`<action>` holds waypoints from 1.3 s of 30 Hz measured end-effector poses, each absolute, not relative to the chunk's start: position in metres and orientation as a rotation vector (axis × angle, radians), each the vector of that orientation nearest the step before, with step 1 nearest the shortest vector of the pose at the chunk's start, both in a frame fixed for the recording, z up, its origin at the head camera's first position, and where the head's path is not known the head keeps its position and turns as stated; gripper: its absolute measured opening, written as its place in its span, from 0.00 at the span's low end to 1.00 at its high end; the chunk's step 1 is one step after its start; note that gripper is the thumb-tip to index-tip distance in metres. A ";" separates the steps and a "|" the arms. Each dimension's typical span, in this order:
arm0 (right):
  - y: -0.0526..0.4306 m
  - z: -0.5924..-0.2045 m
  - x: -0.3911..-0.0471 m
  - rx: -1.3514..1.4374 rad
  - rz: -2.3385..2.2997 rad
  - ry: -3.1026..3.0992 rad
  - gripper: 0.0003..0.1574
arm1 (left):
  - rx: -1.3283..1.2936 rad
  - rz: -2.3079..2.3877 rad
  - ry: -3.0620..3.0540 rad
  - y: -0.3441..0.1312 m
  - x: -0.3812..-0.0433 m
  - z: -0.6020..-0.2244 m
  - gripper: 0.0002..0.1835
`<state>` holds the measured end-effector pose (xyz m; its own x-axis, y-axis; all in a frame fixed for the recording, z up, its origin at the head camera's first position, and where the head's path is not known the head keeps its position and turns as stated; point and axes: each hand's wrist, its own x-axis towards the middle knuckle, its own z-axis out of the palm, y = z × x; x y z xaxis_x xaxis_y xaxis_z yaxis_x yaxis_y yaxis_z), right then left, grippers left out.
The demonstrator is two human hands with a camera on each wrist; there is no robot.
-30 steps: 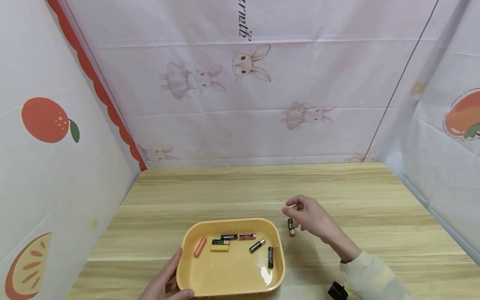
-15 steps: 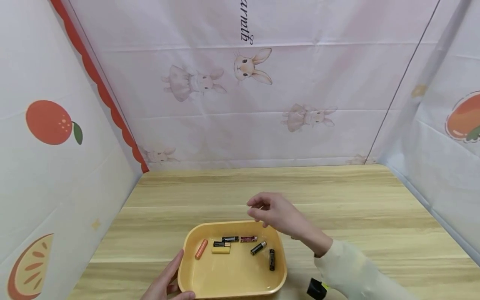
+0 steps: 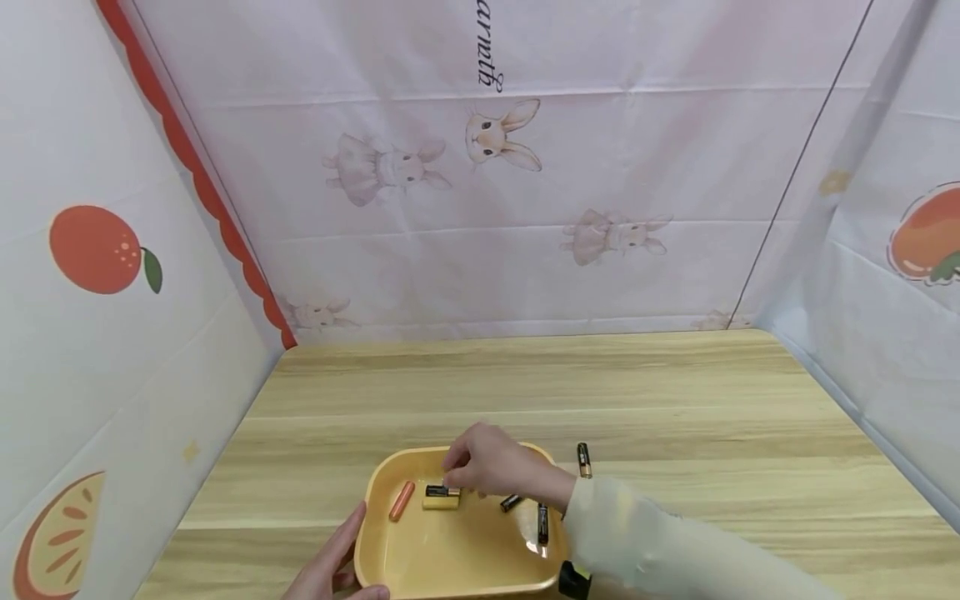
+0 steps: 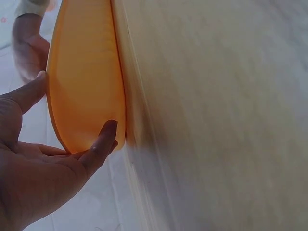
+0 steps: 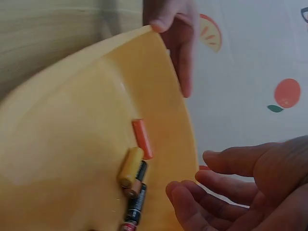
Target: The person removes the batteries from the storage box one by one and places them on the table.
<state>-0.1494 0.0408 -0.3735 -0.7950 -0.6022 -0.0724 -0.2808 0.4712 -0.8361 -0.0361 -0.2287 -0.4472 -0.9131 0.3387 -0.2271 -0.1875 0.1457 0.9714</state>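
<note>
A yellow tray (image 3: 450, 567) lies on the table with several batteries in it. My left hand (image 3: 327, 560) holds the tray's left end, thumb at the rim and fingers against the outer wall (image 4: 86, 72). Over the far part of the tray is my right hand (image 3: 491, 462), its fingers loosely bent with nothing between them in the right wrist view. Nearest to its fingertips is a black-and-copper battery (image 3: 437, 492), beside a yellow battery (image 3: 440, 503). An orange battery (image 3: 402, 501) lies further left. The right hand hides some batteries in the head view; a black battery (image 5: 137, 204) shows in the right wrist view.
Right of the tray, a black-and-copper battery (image 3: 584, 460) lies on the wooden table (image 3: 675, 400). Inside the tray's right end is another black battery (image 3: 543, 523). Printed cloth walls (image 3: 480, 275) stand behind and at both sides.
My right hand has moved left from beside the loose battery on the table, over the tray's far rim, and lowered toward the batteries inside. The left hand stays at the tray.
</note>
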 end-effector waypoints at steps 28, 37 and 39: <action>0.006 -0.405 -0.135 -0.875 -0.622 2.759 0.38 | 0.136 1.834 1.984 -0.233 -0.037 -0.452 0.64; 0.000 -0.417 -0.126 -0.925 -0.445 2.851 0.22 | 0.157 1.861 1.966 -0.233 -0.037 -0.454 0.64; 0.002 -0.416 -0.128 -0.903 -0.471 2.837 0.24 | 0.161 1.864 1.968 -0.233 -0.037 -0.453 0.64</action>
<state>-0.1275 0.0016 -0.4160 -0.8133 -0.5813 -0.0262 -0.5417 0.7727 -0.3308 -0.0372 -0.2327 -0.4531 -0.9036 0.3661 -0.2223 -0.2020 0.0932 0.9749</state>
